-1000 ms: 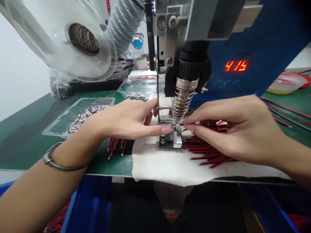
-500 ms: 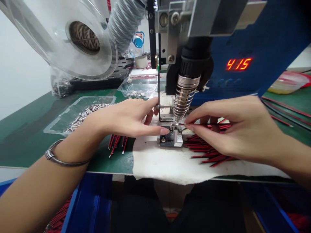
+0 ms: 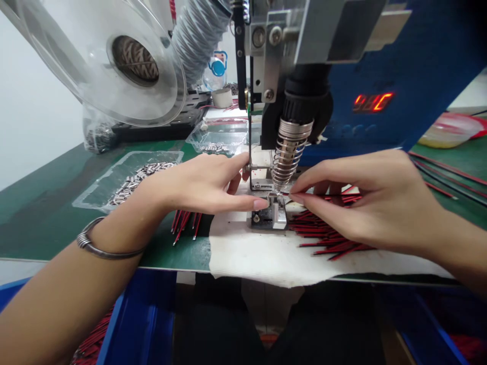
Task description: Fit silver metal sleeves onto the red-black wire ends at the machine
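Red-and-black wire (image 3: 285,193) sits pinched between the thumb and index finger of the right hand (image 3: 375,197), its end reaching in under the tip of the spring-sleeved soldering iron (image 3: 291,147), just above a small metal fixture (image 3: 279,218). Whether the wire end touches the iron is too small to tell.

The left hand (image 3: 201,185) is on the other side of the fixture, palm down, thumb spread away from the fingers. Its thumb tip is right beside the fixture, and its index finger meets the end of a slim horizontal rod (image 3: 261,167); whether the curled fingers behind grip anything cannot be told. A metal bangle (image 3: 110,253) rings the left wrist.

A pile of red-and-black wires (image 3: 323,235) lies below the right hand on a white cloth (image 3: 251,253) spread over the green tabletop (image 3: 38,192). More wires with bare ends (image 3: 184,225) lie under the left hand. Beyond the left forearm stands a clear plastic tray (image 3: 91,195) of small metal connectors (image 3: 133,182). The blue machine housing (image 3: 418,61) bears a partly lit red digital display (image 3: 373,102), while a transparent fume hood (image 3: 91,71) hangs at upper left beside a grey corrugated hose (image 3: 201,40).
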The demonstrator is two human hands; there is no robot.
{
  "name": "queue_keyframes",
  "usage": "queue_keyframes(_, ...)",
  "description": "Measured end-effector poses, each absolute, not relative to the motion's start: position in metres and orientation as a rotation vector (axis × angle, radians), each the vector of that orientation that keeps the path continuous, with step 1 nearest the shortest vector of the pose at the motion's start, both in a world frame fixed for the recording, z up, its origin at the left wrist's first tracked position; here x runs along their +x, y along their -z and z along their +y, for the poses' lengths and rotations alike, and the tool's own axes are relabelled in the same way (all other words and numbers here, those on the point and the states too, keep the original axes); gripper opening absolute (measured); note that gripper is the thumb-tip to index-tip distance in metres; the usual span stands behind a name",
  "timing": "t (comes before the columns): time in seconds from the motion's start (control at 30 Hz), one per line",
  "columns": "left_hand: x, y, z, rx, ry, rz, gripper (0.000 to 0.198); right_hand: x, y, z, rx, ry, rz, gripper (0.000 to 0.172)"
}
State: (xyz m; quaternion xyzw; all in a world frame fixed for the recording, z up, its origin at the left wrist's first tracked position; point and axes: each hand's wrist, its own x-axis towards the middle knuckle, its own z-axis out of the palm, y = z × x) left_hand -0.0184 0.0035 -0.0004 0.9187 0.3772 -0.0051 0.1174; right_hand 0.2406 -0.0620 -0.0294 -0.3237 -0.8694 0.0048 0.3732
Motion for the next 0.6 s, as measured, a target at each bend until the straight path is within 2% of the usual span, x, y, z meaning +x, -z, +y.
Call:
queue_keyframes(0.27, -0.0195, 0.0018, 0.0019, 2.724, 0.035, 1.138, 0.060, 0.2363, 0.0268, -0.0643, -0.894, -0.080, -2.188, 0.016)
queue_keyframes(0.6, -0.0208, 0.0031, 0.0017, 2.764, 0.018, 1.144, 0.061, 0.2384, 0.0274, -0.0673, -0.888, -0.039, -2.161, 0.016)
